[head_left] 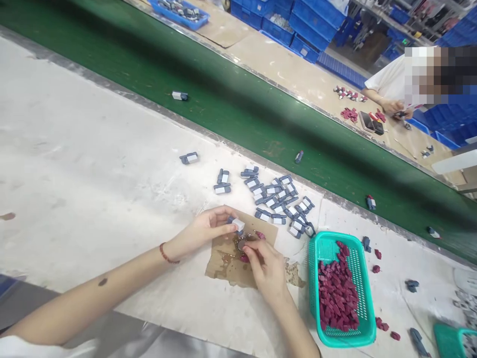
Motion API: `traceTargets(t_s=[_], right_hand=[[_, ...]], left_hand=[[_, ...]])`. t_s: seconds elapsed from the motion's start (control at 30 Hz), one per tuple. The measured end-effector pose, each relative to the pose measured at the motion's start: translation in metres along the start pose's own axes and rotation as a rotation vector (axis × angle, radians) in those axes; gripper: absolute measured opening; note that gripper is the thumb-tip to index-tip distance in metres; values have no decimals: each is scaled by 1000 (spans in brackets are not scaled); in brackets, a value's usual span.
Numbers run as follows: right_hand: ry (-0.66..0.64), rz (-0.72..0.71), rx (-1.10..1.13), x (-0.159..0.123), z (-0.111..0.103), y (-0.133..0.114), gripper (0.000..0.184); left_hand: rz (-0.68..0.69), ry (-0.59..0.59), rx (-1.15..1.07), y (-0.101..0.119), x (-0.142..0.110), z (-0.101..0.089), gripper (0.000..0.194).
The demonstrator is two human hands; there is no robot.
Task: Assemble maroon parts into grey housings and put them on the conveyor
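Note:
My left hand point(216, 226) holds a small blue-and-white plastic piece point(237, 225) between thumb and fingers, above a brown cardboard sheet point(229, 271). Close by, my right hand point(266, 266) pinches a small round greyish piece point(241, 245) over the same sheet; its exact kind is unclear. Wet brown stains and a few maroon bits point(260, 235) lie on the cardboard, partly hidden by my fingers. Beyond my hands, several similar blue-and-white pieces point(274, 190) lie in a loose group on the white table point(112, 164).
To the right stands a turquoise basket point(314, 298) of maroon pieces point(337, 293), with loose parts beside it. A green conveyor belt point(223, 107) carrying scattered pieces runs behind the table. Across it, another person point(391, 79) handles parts near stacked blue crates point(316, 22).

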State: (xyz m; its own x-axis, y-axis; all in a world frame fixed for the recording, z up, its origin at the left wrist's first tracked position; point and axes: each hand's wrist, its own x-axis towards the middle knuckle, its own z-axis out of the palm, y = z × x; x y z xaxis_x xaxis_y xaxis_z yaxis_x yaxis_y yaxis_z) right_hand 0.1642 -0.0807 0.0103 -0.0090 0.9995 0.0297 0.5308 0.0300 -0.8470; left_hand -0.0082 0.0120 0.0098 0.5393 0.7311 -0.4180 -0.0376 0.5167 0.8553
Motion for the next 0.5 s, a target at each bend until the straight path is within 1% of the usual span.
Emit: traceTargets(t_s=[0.07,0.13,0.3,0.4,0.5], right_hand=[[-39,-133,-147,2,3,5,24],[-48,-195,-260,2,5,8,26],[-77,-241,-354,2,9,7,26],[-59,-254,-392,3,10,6,29],[-69,-250,-401,3,10,7,32]], left_hand=[[1,-5,-17,-3,1,-1,36],[11,-23,-15,-4,1,-2,39],[8,-107,0,-5,-2,-2,43],[-9,-124,37,-8,-3,-2,41],[-29,-127,90,-12,-4,-1,42]])
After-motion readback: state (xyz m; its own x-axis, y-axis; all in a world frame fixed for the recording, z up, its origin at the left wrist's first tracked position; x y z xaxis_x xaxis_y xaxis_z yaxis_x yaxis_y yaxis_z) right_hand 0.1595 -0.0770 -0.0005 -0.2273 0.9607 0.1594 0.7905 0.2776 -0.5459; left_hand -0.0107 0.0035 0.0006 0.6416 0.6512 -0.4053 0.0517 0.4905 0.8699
